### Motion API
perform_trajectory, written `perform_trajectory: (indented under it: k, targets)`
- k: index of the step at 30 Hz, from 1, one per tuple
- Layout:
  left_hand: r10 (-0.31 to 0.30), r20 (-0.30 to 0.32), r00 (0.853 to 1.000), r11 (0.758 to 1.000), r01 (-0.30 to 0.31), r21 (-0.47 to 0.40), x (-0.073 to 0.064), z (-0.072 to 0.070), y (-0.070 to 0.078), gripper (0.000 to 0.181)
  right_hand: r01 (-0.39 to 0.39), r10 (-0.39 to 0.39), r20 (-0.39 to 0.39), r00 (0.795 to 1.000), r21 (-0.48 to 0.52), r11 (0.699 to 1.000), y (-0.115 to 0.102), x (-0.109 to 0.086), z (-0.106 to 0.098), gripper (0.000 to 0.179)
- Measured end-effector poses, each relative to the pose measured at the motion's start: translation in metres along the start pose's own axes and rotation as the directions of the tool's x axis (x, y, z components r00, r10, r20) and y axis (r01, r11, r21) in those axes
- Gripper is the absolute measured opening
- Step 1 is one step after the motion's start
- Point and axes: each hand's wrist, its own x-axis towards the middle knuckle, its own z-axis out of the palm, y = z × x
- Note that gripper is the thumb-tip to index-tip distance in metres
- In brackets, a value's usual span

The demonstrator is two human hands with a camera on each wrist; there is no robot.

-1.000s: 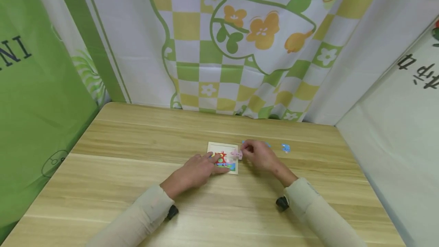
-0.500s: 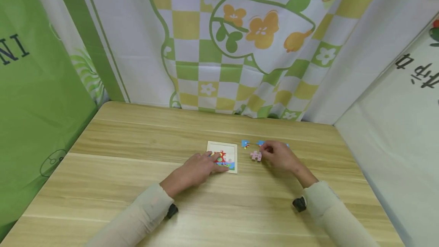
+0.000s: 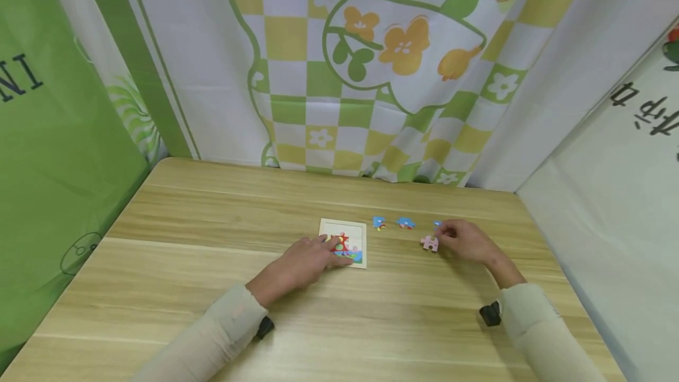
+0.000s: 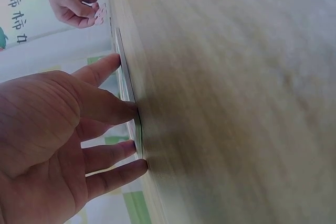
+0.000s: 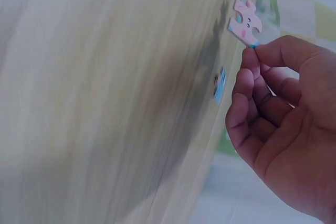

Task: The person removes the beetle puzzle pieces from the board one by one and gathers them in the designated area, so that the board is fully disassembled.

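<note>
My left hand rests on a small square jigsaw tray, its fingers extended over the lower left part. Inside the tray lies a partly assembled picture with a red figure and blue and green below. In the left wrist view the thumb and fingertips of the left hand touch the tray's edge. Out to the right, my right hand pinches a pink puzzle piece between thumb and index finger. The right wrist view shows the pink piece raised over the table, with a pig-like face printed on it.
Right of the tray lie a blue puzzle piece, a second blue one and a third, partly behind the right hand. A printed curtain hangs along the wooden table's back edge. Cloth panels stand at both sides.
My right hand has carried the pink piece away from the tray's right edge, rightward past the blue pieces, uncovering two of them. The left hand has stayed on the tray.
</note>
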Motion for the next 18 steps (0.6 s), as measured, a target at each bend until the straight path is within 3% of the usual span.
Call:
perform_trajectory:
  k: [9,18]
  targets:
    - [0.055,-0.072,0.996,0.996,-0.049,0.078,-0.001,-0.001,0.001,0.064,-0.040,0.041,0.057,0.998,-0.020,0.999,0.021,-0.001,-0.012,0.012]
    - [0.036,-0.055,0.998,0.996,-0.032,0.078,0.000,-0.001,0.001,0.064,-0.057,0.059,0.086,0.995,-0.021,0.998,0.029,-0.001,-0.012,0.012]
